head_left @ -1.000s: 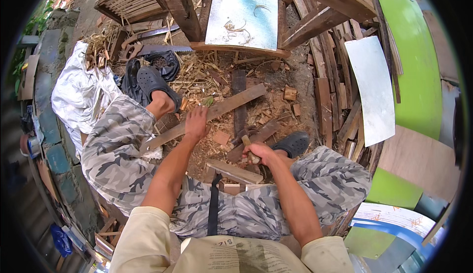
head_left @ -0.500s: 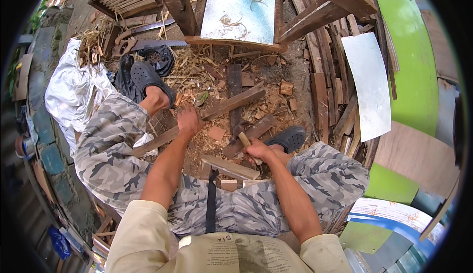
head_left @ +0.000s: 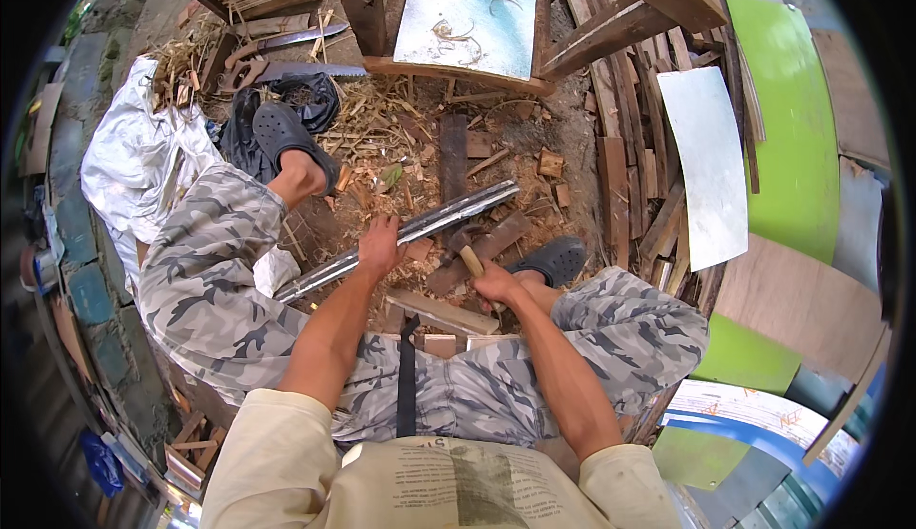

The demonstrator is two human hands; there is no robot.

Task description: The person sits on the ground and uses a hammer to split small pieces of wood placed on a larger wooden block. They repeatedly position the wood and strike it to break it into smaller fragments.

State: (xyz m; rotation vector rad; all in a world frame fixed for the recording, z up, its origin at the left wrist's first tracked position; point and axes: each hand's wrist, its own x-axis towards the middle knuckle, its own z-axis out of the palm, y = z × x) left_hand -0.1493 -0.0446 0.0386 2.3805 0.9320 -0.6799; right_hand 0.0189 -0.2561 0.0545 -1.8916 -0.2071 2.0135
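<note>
My left hand (head_left: 382, 247) is closed on a long wooden strip (head_left: 448, 212), which slants from beside my left thigh up to the middle of the ground. Its upward face shows dark and white streaks. In my right hand (head_left: 495, 283) is a hammer (head_left: 471, 261), gripped by its pale wooden handle. The dark hammer head rests near a short reddish-brown board (head_left: 504, 237); whether they touch, I cannot tell. Closer to me, a pale wooden block (head_left: 444, 311) lies between my knees. A dark plank (head_left: 453, 152) lies beyond the strip.
Wood chips and straw cover the ground. Two handsaws (head_left: 305, 70) lie at the far left by a black plastic bag (head_left: 320, 104). Ahead stands a wooden frame with a white panel (head_left: 468, 14). Stacked timber (head_left: 615, 186) and a white sheet (head_left: 706, 166) are at right.
My left hand has turned the strip over, so a streaked dark and white face replaces the plain brown one. The hammer stays in my right hand, nearly in place.
</note>
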